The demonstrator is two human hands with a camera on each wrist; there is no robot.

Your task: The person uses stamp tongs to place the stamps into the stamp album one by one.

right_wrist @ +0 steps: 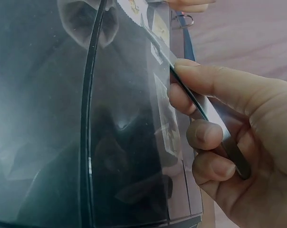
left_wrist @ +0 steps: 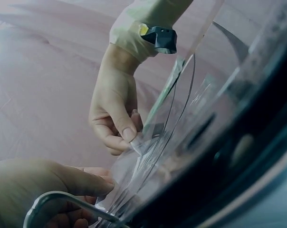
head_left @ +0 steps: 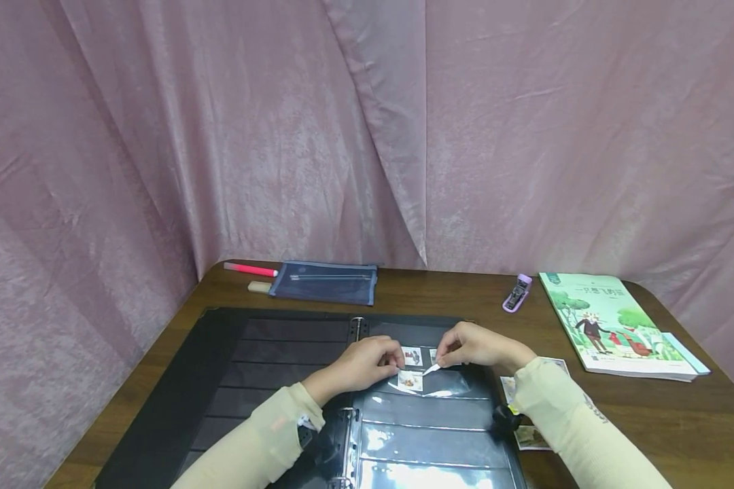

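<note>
A stamp album [head_left: 437, 413] lies open, black page at left and clear-pocketed page at right. My right hand [head_left: 480, 345] grips metal tweezers [right_wrist: 200, 102], their tips at a small stamp [head_left: 410, 381] in the upper part of the right page. In the right wrist view the stamp's [right_wrist: 131, 8] toothed edge meets the tips. My left hand [head_left: 362, 365] is just left of that stamp, its thumb and fingers pinching the edge of a clear plastic pocket [left_wrist: 122, 178]. Above it sits another stamp [head_left: 412, 356], and one more [head_left: 433, 354] is partly hidden by my right hand.
More stamps [head_left: 531, 439] lie right of the album, partly under my right sleeve. Behind are a blue mesh pouch [head_left: 327, 288], a red pen [head_left: 251, 269], a beige piece [head_left: 259, 287], a purple-edged clip-like item [head_left: 517, 293] and a green illustrated book [head_left: 618, 326]. A pink curtain [head_left: 306, 136] hangs behind the table.
</note>
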